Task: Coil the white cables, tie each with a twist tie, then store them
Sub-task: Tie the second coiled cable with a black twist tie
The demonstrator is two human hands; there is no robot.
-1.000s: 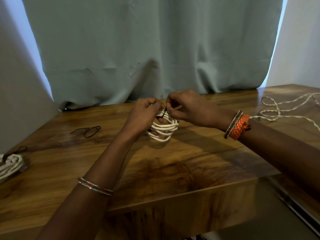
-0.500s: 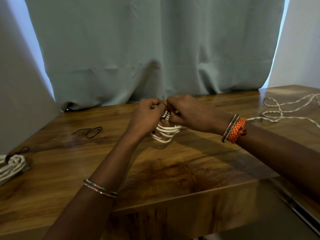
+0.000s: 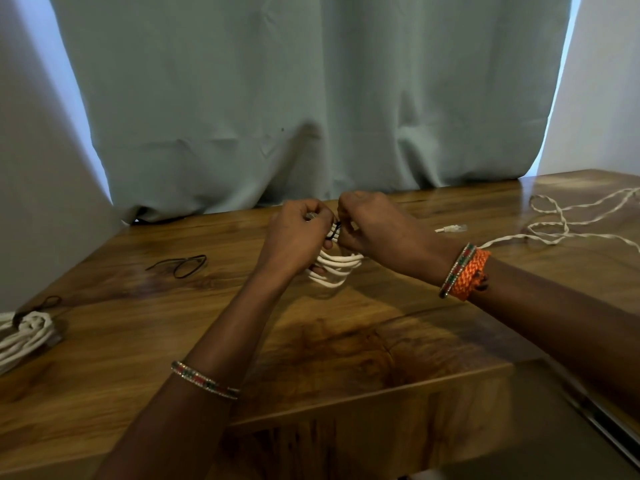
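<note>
Both fists met knuckle to knuckle above the worktop [image 3: 346, 341] near its back edge. The left hand [image 3: 298, 233] gripped one coiled cable [image 3: 334, 268], loops running left-right; the right hand [image 3: 370, 230] pinched its black twist tie [image 3: 335, 232]. A second tied coil [image 3: 27, 332] lay at the left edge, one loose cable [image 3: 554, 226] at the right.

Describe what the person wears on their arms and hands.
Both forearms are bare, with no sleeves or gloves. The left wrist carries a thin beaded bangle in red, green and silver. The right wrist carries a similar bangle beside a wide orange braided band.
</note>
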